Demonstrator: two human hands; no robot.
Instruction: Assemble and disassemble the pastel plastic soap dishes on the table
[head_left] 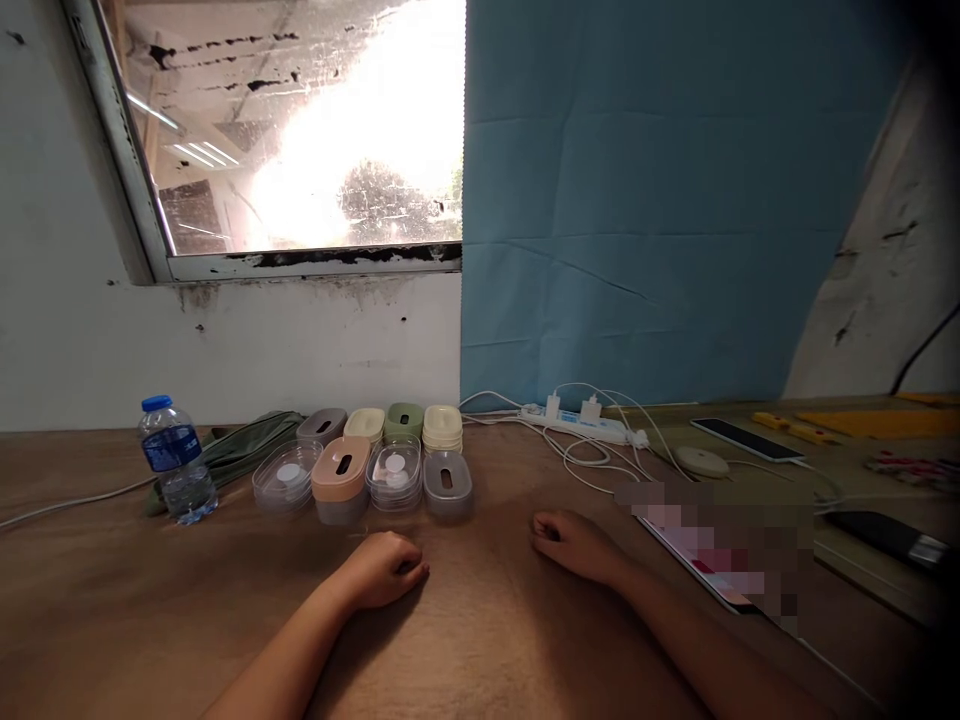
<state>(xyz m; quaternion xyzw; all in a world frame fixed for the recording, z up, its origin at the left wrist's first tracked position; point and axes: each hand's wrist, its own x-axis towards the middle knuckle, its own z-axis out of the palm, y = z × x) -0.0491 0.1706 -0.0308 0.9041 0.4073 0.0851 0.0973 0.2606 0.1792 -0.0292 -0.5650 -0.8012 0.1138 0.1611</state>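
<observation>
My left hand [385, 571] rests on the wooden table in a loose fist, just in front of the plastic containers. My right hand [574, 543] lies curled the same way to the right, apart from everything around it. Nothing shows in either hand. Closest to the left hand are a peach-lidded box [341, 478], a stack of clear tubs [396, 475] and a grey-lidded box [448, 485] with a slot in its top. Behind them stand a green box [403, 421] and cream-coloured ones [442, 428]. Another clear stack [283, 478] sits at the left.
A water bottle [177, 460] stands left beside a dark green cloth bag [251, 445]. White cables run from a power strip [574, 425] at the back. Right of my hand lie a flat blurred-out device [694, 565], a phone [746, 440] and a round pale disc [702, 462].
</observation>
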